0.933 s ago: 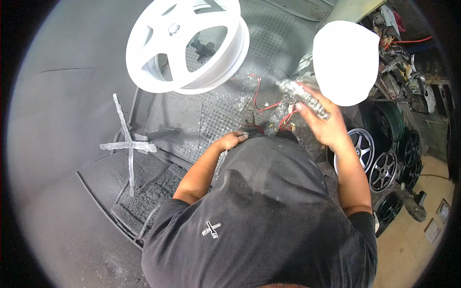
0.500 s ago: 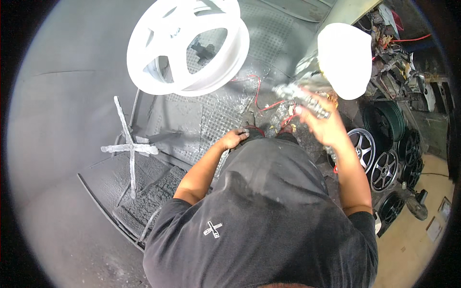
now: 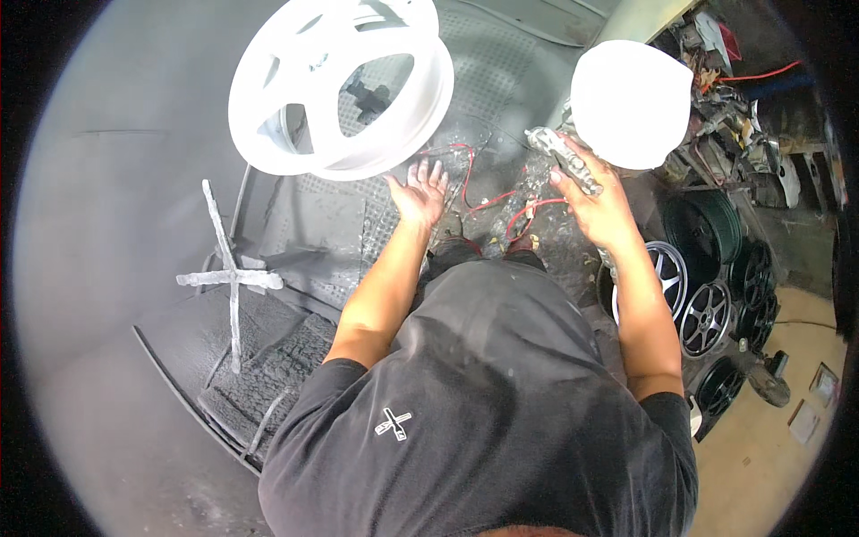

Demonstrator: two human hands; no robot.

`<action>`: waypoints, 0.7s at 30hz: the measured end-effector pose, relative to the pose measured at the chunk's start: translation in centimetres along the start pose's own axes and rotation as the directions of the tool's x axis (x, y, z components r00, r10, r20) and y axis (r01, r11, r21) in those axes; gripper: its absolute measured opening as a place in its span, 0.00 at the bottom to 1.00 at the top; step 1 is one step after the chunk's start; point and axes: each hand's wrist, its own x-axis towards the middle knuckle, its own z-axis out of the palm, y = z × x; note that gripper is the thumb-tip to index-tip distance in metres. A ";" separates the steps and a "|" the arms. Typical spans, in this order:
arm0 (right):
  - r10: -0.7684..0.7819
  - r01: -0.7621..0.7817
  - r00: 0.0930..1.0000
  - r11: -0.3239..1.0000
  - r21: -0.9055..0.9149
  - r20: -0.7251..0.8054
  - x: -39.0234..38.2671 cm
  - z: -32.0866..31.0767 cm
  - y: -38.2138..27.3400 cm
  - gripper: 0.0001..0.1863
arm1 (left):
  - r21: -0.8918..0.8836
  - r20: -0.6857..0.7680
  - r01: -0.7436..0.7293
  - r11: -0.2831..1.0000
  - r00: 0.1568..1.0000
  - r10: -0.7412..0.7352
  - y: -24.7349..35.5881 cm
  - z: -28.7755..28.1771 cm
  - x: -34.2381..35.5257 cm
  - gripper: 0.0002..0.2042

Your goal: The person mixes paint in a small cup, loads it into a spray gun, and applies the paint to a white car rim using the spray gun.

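A white spoked wheel rim (image 3: 320, 107) stands raised at the upper left. My left hand (image 3: 419, 195) is just below its lower edge, palm turned up and fingers spread, holding nothing; whether a fingertip touches the rim I cannot tell. My right hand (image 3: 601, 204) is wrapped around a paint-stained spray gun (image 3: 562, 159), whose nozzle end points left toward the wheel rim. A large white cup (image 3: 631, 103) sits on top of the gun and covers part of it.
A coated cross-shaped stand (image 3: 234, 279) is at the left. Red hose (image 3: 470, 174) curls over the floor ahead of my feet. Several wheels, among them a silver one (image 3: 705, 318) and a dark green one (image 3: 702, 228), lie at the right, below a pile of scrap parts (image 3: 729, 125).
My left hand has risen from my thigh to beneath the wheel rim and opened, palm up. The spray gun in my right hand has shifted slightly up and is less blurred.
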 end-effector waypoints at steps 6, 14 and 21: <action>0.160 -0.270 0.937 0.897 0.349 0.312 -3.5 -0.2 -3.3 0.30 | -0.108 0.041 -0.026 0.994 0.999 0.030 2.3 0.2 1.3 0.50; -0.191 0.162 0.967 0.972 0.172 0.166 -3.6 -0.5 -7.1 0.27 | -0.003 -0.076 -0.044 0.999 0.996 0.044 5.9 -1.5 0.2 0.49; -0.126 0.129 0.987 0.991 0.030 -0.104 -0.9 -2.9 -6.4 0.25 | 0.112 -0.139 -0.087 0.990 0.985 0.102 10.4 -4.6 0.4 0.47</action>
